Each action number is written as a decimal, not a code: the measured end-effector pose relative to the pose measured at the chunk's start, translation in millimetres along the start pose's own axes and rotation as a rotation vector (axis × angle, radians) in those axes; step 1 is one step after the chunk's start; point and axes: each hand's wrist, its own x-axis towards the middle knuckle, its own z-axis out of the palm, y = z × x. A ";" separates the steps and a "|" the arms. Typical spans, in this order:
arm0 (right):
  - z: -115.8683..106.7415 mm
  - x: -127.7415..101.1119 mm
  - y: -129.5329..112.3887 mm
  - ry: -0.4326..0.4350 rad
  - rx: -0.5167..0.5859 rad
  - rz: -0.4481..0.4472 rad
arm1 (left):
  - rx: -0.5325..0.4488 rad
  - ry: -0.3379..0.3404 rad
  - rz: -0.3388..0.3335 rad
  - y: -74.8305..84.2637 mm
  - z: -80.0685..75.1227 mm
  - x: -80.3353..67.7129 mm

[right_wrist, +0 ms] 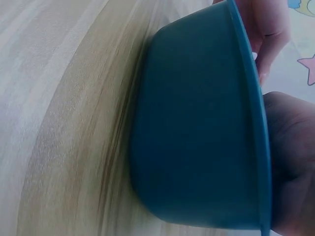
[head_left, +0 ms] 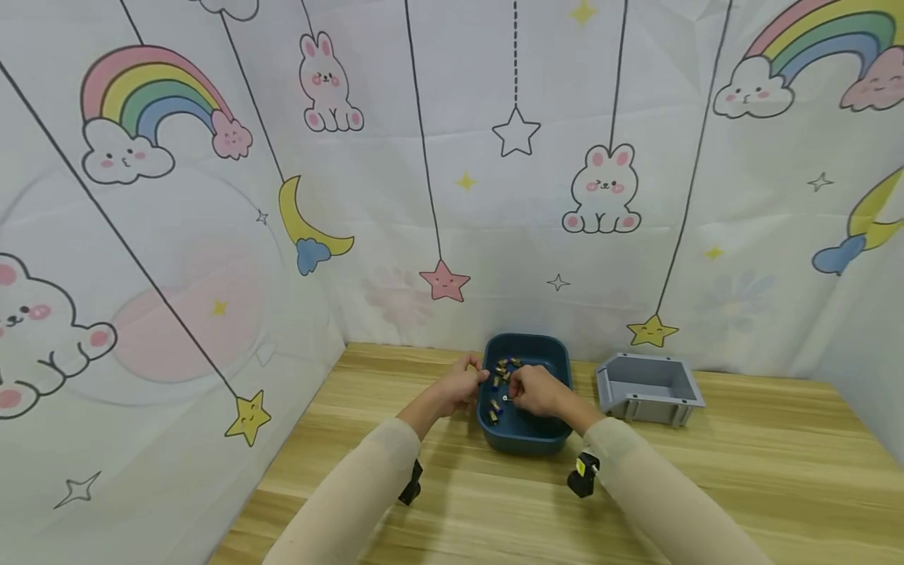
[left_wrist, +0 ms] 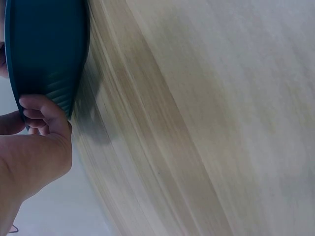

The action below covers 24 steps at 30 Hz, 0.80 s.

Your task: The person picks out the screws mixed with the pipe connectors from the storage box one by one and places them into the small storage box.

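A dark blue plastic basin (head_left: 526, 447) stands on the table, with several small brass-and-blue pieces (head_left: 495, 382) lying in its left half. My left hand (head_left: 462, 382) grips the basin's left rim; the left wrist view shows thumb and curled fingers on either side of the wall. Inside the basin, my right hand (head_left: 538, 391) has its fingers bent downward and pinches a small silvery piece (head_left: 505, 399) whose ring-shaped end sticks out at the fingertips. In the right wrist view the basin's side wall (right_wrist: 197, 123) hides the fingers of that hand.
To the right of the basin sits a grey plastic bin (head_left: 653, 408). Both stand on a wood-grain table (head_left: 480, 510). A white curtain (head_left: 523, 259) printed with rabbits, stars and rainbows hangs behind the table and along its left side.
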 end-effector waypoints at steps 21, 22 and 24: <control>-14.4 -20.5 6.8 0.056 -0.004 -0.136 | 0.013 0.004 0.008 -2.3 1.2 0.9; -15.2 -21.6 7.7 0.061 -0.002 -0.142 | 0.012 0.005 0.009 -2.1 1.5 0.7; -16.5 -24.1 10.1 0.071 0.005 -0.160 | 0.013 0.005 0.009 -1.8 1.9 0.7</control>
